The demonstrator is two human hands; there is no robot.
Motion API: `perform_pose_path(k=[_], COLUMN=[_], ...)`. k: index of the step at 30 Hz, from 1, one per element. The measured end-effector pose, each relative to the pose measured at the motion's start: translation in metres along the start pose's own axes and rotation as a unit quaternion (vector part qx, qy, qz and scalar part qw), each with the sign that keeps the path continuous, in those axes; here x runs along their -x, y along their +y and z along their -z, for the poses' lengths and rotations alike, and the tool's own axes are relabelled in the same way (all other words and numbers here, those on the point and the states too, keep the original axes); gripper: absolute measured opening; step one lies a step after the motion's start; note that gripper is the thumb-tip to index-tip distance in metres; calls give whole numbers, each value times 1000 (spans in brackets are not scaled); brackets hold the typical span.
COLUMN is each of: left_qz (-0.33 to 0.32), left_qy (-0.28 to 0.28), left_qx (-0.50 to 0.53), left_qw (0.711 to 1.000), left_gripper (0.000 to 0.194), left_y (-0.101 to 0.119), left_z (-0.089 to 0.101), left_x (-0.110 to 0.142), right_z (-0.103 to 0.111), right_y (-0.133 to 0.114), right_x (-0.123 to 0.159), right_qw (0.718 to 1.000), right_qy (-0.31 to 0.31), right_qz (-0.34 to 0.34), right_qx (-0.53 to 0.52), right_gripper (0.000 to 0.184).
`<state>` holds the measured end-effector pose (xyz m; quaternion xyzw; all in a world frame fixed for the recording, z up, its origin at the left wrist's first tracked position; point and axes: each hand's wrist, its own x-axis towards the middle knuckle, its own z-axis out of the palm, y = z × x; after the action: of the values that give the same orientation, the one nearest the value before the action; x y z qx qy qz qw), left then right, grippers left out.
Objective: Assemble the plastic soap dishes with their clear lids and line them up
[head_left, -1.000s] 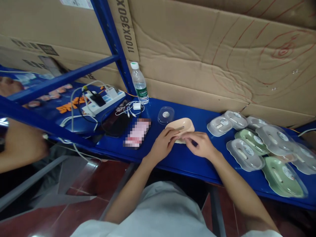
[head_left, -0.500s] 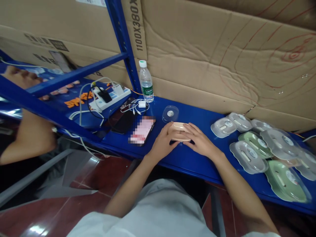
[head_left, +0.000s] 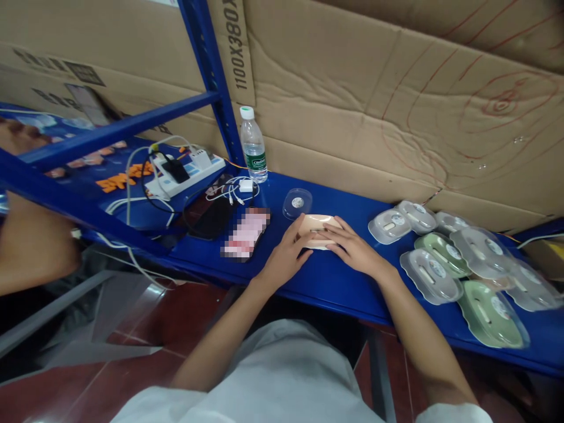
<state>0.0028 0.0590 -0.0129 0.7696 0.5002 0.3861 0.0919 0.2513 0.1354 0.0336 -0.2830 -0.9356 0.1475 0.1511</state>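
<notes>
Both of my hands are around a peach-coloured shallow plastic dish [head_left: 324,221] with rounded corners, low over the blue bench. My left hand [head_left: 284,255] grips its left side, fingers along the edge and thumb in front. From the right, my right hand [head_left: 355,247] holds it, with fingers reaching across its near part and covering much of it. Just behind the dish lies a clear plastic lid [head_left: 291,200] with a round white label. A phone with a blurred screen [head_left: 247,234] rests left of my left hand.
Several lidded grey boxes [head_left: 432,275] and green boxes [head_left: 493,314] cluster on the right of the blue bench [head_left: 352,288]. A water bottle [head_left: 254,147], cables and a power strip [head_left: 189,176] stand to the left. Beyond the blue frame is another person's arm [head_left: 35,247].
The dish has tipped so that more of its upper face shows, and my fingers have shifted slightly on it. The whole view has turned a little to the right.
</notes>
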Motion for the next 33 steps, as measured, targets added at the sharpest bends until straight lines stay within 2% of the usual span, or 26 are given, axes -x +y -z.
perform_pose_path(k=[6, 13, 20, 24, 27, 30, 33], left_qz=[9, 36, 49, 97, 188, 245, 275], left_qy=[67, 51, 28, 22, -26, -41, -46], left_qx=[16, -40, -77, -85, -145, -156, -143], left_qw=[998, 997, 995, 991, 971, 956, 950], left_gripper=[40, 33, 14, 28, 39, 43, 61], left_y=[-7, -3, 6, 9, 3, -12, -27], left_z=[-2, 0, 4, 17, 21, 14, 5], left_x=[-2, -4, -5, -34, -75, -111, -128], right_z=[2, -5, -13, -10, -4, 2, 4], right_y=[2, 4, 0, -1, 1, 7, 15], right_x=[-3, -2, -1, 0, 1, 3, 5], right_qw=[999, 999, 997, 996, 997, 998, 997], right_qy=[17, 24, 14, 7, 6, 16, 21], right_qz=[19, 44, 7, -11, -14, -22, -41], right_qx=[-25, 16, 79, 86, 77, 61, 65], right_gripper=[47, 55, 48, 44, 41, 36, 36])
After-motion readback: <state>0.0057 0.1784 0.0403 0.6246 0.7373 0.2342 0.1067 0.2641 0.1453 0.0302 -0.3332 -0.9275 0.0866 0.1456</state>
